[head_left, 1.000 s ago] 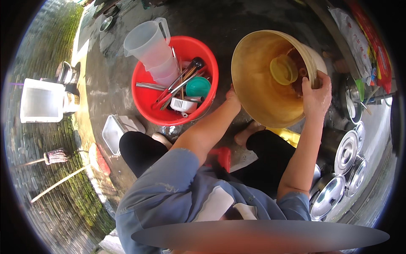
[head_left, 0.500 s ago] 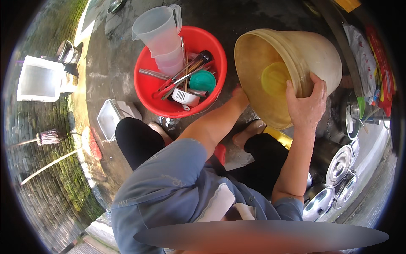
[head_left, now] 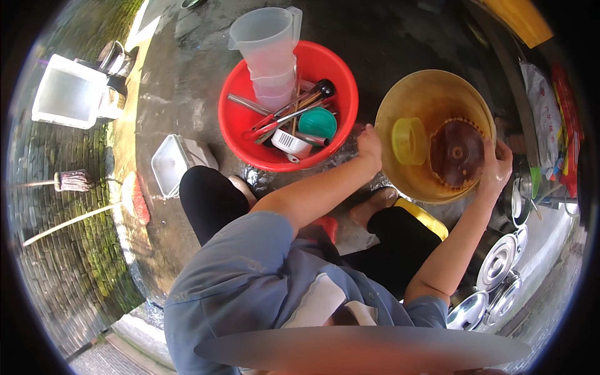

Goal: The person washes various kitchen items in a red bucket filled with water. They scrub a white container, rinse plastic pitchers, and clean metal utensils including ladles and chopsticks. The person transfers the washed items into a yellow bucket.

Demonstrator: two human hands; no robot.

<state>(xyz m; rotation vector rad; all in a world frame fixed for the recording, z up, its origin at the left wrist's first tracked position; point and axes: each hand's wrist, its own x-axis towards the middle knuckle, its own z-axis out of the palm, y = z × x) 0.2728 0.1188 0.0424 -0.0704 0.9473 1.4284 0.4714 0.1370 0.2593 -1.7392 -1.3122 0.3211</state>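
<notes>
I hold the big yellow basin (head_left: pixel 431 100) at the right of the frame with both hands. My left hand (head_left: pixel 370 145) curls its fingers over the basin's left rim, closed on it. My right hand (head_left: pixel 497 169) grips the right rim, fingers wrapped over the edge. Inside lie a small yellow cup (head_left: pixel 409 140) and brown water. The red tub (head_left: pixel 250 134) of utensils sits just left, at upper centre.
</notes>
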